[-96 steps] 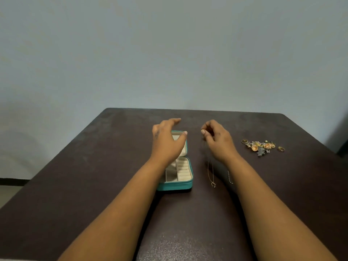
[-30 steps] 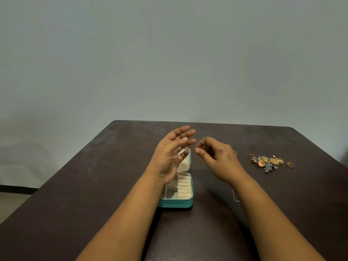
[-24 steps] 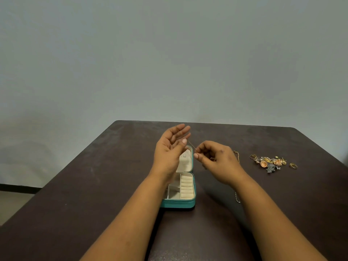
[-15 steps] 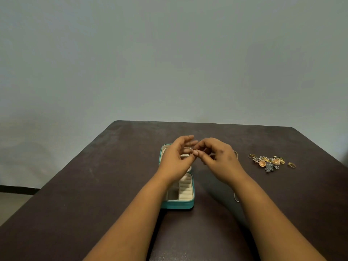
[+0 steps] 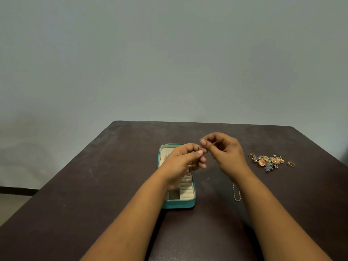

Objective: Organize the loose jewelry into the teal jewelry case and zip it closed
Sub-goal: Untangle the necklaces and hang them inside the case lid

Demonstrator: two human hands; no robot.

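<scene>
The teal jewelry case (image 5: 178, 204) lies open mid-table, its cream lid (image 5: 165, 150) flat behind the ring-roll tray. My left hand (image 5: 183, 162) hovers above the case with curled fingers pinching a thin gold necklace chain (image 5: 212, 167). Just to its right, my right hand (image 5: 225, 154) pinches the same chain between thumb and forefinger. The chain hangs faintly between and below the hands. A second, silver chain (image 5: 236, 194) lies on the table, half hidden under my right forearm. A pile of loose jewelry (image 5: 269, 161) sits to the right.
The dark brown table (image 5: 94, 185) ends at a far edge near the plain grey wall (image 5: 169, 63). A gold ring (image 5: 291, 163) lies just right of the pile, another ring (image 5: 251, 155) at its left. A small gold piece (image 5: 165, 157) shows inside the lid.
My hands came together over the case with the gold chain. The left hand went from open fingers to pinching it. My right hand has since drawn slightly right and up.
</scene>
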